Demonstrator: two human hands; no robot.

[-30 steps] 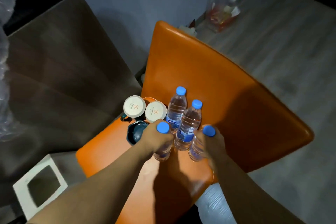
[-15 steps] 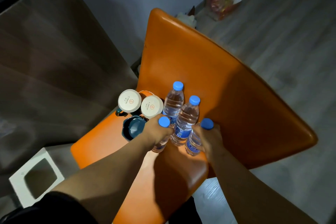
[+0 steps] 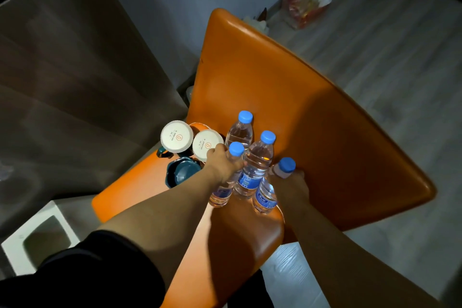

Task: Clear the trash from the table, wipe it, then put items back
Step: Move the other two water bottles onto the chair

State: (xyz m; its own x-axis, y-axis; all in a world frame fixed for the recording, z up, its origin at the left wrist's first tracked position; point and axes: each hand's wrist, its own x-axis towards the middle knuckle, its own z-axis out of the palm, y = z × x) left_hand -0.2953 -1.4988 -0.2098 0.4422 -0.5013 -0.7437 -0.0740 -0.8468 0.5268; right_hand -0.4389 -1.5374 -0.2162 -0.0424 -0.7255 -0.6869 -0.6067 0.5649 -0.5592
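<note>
Several clear water bottles with blue caps stand on the seat of an orange chair (image 3: pixel 325 132). My left hand (image 3: pixel 222 165) is wrapped around the neck of the front left bottle (image 3: pixel 221 192). My right hand (image 3: pixel 290 182) grips the front right bottle (image 3: pixel 265 195) just under its cap. Two more bottles, the middle bottle (image 3: pixel 257 160) and the rear bottle (image 3: pixel 241 132), stand untouched between and behind them. Two white-lidded cups (image 3: pixel 177 136) and a dark teal mug (image 3: pixel 181 174) sit to the left on the seat.
The brown table (image 3: pixel 75 70) fills the left side. A white square box with an opening (image 3: pixel 37 240) stands at the lower left. A clear bag of trash (image 3: pixel 307 0) lies on the floor by the wall behind the chair.
The view has shifted slightly. Both hands keep their hold, and the two gripped bottles appear a little higher relative to the seat than before.
</note>
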